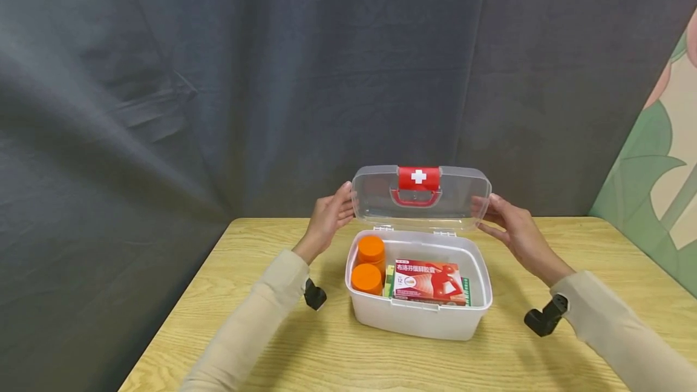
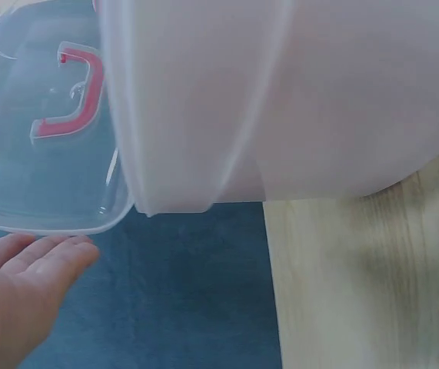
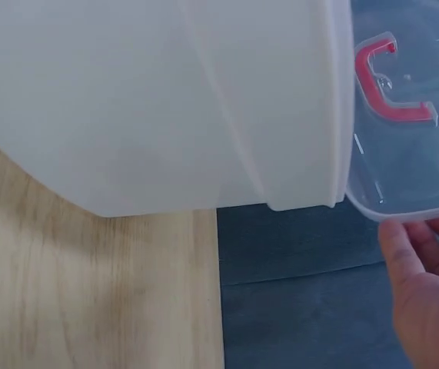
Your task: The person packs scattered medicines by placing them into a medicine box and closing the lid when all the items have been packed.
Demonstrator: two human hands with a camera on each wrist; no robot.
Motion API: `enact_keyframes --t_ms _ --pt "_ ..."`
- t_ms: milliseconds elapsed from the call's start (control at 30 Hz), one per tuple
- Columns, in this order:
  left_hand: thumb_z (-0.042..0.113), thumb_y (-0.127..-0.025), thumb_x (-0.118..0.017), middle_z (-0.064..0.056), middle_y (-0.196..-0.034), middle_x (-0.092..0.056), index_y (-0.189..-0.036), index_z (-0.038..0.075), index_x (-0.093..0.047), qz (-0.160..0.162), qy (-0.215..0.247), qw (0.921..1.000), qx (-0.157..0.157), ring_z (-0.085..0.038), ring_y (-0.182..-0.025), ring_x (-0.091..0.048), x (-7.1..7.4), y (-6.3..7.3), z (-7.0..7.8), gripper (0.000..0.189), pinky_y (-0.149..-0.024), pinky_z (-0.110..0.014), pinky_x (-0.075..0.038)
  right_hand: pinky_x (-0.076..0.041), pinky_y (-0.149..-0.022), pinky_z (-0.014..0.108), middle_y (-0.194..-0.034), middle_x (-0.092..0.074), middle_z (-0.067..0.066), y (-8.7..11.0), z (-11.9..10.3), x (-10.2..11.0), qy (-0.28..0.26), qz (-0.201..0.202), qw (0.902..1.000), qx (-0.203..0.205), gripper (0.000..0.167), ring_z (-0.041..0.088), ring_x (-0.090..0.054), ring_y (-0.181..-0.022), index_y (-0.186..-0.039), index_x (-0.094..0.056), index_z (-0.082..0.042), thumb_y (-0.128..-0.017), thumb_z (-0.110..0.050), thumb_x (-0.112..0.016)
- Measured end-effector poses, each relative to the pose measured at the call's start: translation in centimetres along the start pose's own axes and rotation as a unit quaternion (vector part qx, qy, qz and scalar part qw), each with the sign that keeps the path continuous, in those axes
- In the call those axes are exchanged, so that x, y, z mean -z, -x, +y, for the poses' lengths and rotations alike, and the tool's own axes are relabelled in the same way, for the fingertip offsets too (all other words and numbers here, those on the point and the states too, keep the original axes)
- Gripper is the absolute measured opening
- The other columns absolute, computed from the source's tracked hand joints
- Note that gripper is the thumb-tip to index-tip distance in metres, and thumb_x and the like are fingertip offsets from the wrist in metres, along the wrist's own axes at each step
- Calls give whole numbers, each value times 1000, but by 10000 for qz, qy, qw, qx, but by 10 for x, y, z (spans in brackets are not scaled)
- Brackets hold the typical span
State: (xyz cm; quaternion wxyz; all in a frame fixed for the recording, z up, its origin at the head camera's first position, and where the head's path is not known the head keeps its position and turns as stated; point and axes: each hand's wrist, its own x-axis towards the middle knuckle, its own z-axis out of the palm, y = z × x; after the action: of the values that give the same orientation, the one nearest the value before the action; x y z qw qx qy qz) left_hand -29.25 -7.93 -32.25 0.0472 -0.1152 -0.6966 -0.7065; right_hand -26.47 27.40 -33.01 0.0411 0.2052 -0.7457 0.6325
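A white plastic medicine box [image 1: 418,322] stands on the table with its clear lid [image 1: 376,201] raised on the far-side hinges. The lid bears a red latch [image 1: 418,178] with a white cross and a red handle [image 1: 415,201]. My left hand [image 1: 325,222] is at the lid's left edge, fingers extended, close under the rim in the left wrist view. At the right edge, my right hand [image 1: 517,231] touches the rim with its fingertips; some fingers show through the lid. Inside the box are two orange-capped bottles [image 1: 367,279] and a red-and-white medicine carton [image 1: 427,283].
Beside the carton are a yellow-green box [image 1: 389,280] and a green box [image 1: 466,290], both partly hidden. The wooden table [image 1: 229,295] ends at a dark grey curtain [image 1: 337,77]. A green leaf-patterned panel [image 1: 648,174] borders the right side.
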Motion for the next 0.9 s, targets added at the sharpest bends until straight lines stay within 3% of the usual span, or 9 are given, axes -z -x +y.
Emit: enact_keyframes --t_ms 167,333,500,600,667,733,767,833,900 --pt "54 -95 -51 -19 -128 -59 -129 -6 -58 -24 -435 9990 40 -30 -117 -58 2 4 4 69 -96 -41 -46 -46 -89 21 -147 -34 29 3 -8 2 669 -136 9975 -188 68 -1 -53 -110 -146 -30 9 -106 -45 -23" --pt "52 -96 -51 -20 -127 -59 -129 -6 -58 -147 -781 9968 22 -30 -117 -57 6 10 5 68 -98 -42 -44 -48 -87 20 -143 -34 35 6 -16 3 798 -378 9958 -234 68 -1 -53 -109 -145 -30 12 -106 -44 -20" --pt "53 -95 -51 -18 -121 -63 -121 -6 -64 -272 -1096 9934 -181 -29 -113 -60 9 15 9 65 -97 -40 -45 -49 -86 20 -137 -43 36 9 -24 1 1238 -355 9911 -340 69 28 -55 -118 -143 -34 12 -106 -44 -19" --pt "54 -95 -52 -16 -94 -71 -88 -4 -71 -293 -1292 9908 -268 -26 -109 -63 9 17 11 62 -97 -39 -45 -49 -86 22 -135 -44 36 11 -28 1 1482 -318 9874 -445 70 46 -48 -121 -142 -34 13 -106 -45 -19" --pt "54 -94 -53 -13 -69 -61 -66 1 -60 -318 -1411 9891 -285 -25 -108 -63 9 18 12 61 -97 -39 -45 -49 -86 23 -135 -45 36 12 -30 1 1515 -303 9868 -485 69 50 -45 -121 -141 -35 14 -106 -44 -21" --pt "55 -93 -53 -10 -70 -60 -59 6 -46 -338 -1583 9865 -263 -23 -108 -63 9 19 13 60 -98 -39 -45 -50 -86 24 -135 -45 36 13 -30 0 1520 -294 9867 -503 68 50 -45 -121 -141 -35 14 -106 -43 -22" --pt "55 -93 -53 -9 -72 -60 -59 7 -47 -354 -1642 9854 -275 -23 -108 -63 10 20 13 60 -98 -40 -45 -49 -87 26 -135 -44 36 13 -31 0 1522 -295 9866 -509 68 50 -45 -122 -141 -35 14 -106 -43 -23" --pt "54 -93 -54 -11 -94 -70 -64 4 -59 -371 -1689 9845 -308 -24 -108 -63 10 21 14 58 -99 -42 -45 -49 -88 28 -135 -44 35 15 -31 0 1564 -296 9858 -539 67 50 -44 -123 -140 -37 14 -106 -43 -24" --pt "54 -93 -55 -11 -114 -68 -75 0 -68 -369 -1790 9825 -353 -25 -108 -63 10 22 14 58 -99 -44 -44 -47 -89 31 -137 -43 35 17 -31 -1 1648 -319 9842 -562 67 50 -44 -124 -139 -37 14 -106 -44 -26"
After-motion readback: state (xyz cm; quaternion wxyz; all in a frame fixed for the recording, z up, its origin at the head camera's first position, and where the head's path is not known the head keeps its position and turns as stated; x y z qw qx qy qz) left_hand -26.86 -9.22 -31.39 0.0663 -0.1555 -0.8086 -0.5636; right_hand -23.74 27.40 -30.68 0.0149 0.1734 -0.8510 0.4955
